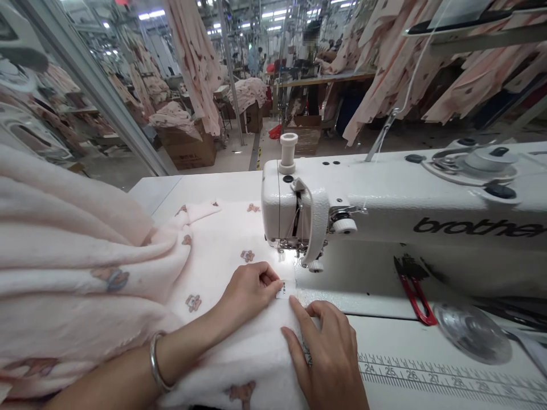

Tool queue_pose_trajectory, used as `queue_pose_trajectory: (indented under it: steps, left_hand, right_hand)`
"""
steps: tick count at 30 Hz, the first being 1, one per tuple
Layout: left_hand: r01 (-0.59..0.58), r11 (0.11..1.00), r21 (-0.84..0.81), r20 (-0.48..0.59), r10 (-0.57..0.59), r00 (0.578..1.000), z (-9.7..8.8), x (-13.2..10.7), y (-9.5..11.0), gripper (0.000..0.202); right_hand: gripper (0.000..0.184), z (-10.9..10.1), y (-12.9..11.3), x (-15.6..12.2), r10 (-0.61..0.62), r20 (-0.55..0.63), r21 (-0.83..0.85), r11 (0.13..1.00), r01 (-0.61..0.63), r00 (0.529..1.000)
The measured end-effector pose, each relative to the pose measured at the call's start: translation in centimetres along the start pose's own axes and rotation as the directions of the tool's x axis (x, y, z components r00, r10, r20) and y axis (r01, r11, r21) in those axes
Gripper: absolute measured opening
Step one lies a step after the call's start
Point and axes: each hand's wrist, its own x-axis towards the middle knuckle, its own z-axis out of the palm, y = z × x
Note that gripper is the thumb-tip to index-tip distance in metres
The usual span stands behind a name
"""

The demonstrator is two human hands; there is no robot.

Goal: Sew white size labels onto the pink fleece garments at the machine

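Pale pink plush fabric (222, 239) with small bear prints lies over the machine bed and bunches up on the left. A small white label (283, 290) with dark print sits at the fabric's right edge, just in front of the needle area. My left hand (252, 287) pinches this label between thumb and fingertips. My right hand (327, 347) rests on the fabric edge below the label, its fingers apart and the index fingertip close to the label. Beyond both hands stands the white sewing machine (294, 205), its lamp lighting the needle area.
Red-handled thread snips (414, 290) and a clear round dish (474, 333) lie right of the machine bed. A printed ruler scale (427, 378) runs along the table's front. Behind are hanging pink garments (196, 62), a cardboard box (186, 145) and a metal post (102, 85).
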Motion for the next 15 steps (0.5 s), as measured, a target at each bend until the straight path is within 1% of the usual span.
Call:
queue_pose_trajectory:
  steps: [2, 5, 6, 8, 9, 10, 11, 13, 14, 15]
  left_hand:
    - [-0.038, 0.997, 0.065, -0.025, 0.039, 0.999, 0.0, 0.0, 0.1, 0.019]
    - [-0.150, 0.963, 0.223, -0.039, 0.163, 0.986, -0.8, -0.8, 0.2, 0.014]
    - [-0.191, 0.933, 0.306, -0.047, 0.215, 0.975, -1.2, -1.3, 0.2, 0.018]
    - [-0.287, 0.836, 0.468, -0.028, 0.338, 0.941, -2.3, -2.7, 0.2, 0.028]
    - [-0.349, 0.778, 0.522, 0.012, 0.402, 0.916, -2.7, -3.4, 0.1, 0.031]
    - [-0.427, 0.717, 0.551, 0.076, 0.467, 0.881, -3.0, -4.0, 0.0, 0.031]
    - [-0.514, 0.649, 0.560, 0.154, 0.529, 0.835, -3.3, -4.5, -0.2, 0.032]
    - [-0.664, 0.496, 0.559, 0.300, 0.626, 0.720, -3.3, -4.9, -0.7, 0.037]
    - [-0.713, 0.424, 0.558, 0.359, 0.651, 0.669, -3.2, -4.8, -1.0, 0.039]
    - [-0.744, 0.367, 0.559, 0.406, 0.661, 0.631, -3.0, -4.6, -1.3, 0.042]
  right_hand:
    - [0.035, 0.0, 0.0, 0.0, 0.001, -0.013, -0.001, 1.000, -0.001, 1.000]
    - [0.035, 0.1, 0.0, 0.1, 0.006, -0.017, 0.001, 1.000, -0.006, 1.000]
    - [0.035, 0.1, -0.1, 0.2, 0.006, -0.018, 0.002, 1.000, -0.006, 1.000]
    - [0.034, 0.1, -0.1, 0.3, 0.004, -0.021, 0.002, 1.000, -0.004, 1.000]
    - [0.034, 0.1, -0.1, 0.3, -0.001, -0.025, 0.001, 1.000, 0.001, 1.000]
    - [0.034, 0.1, -0.1, 0.3, -0.006, -0.029, -0.001, 1.000, 0.006, 1.000]
    - [0.034, 0.1, -0.1, 0.3, -0.009, -0.032, -0.002, 1.000, 0.009, 0.999]
    - [0.034, 0.1, -0.1, 0.2, -0.004, -0.038, -0.003, 1.000, 0.004, 0.999]
    - [0.035, 0.1, -0.1, 0.2, -0.001, -0.037, 0.000, 1.000, 0.001, 0.999]
    - [0.035, 0.2, -0.1, 0.1, 0.003, -0.037, 0.004, 1.000, -0.003, 0.999]
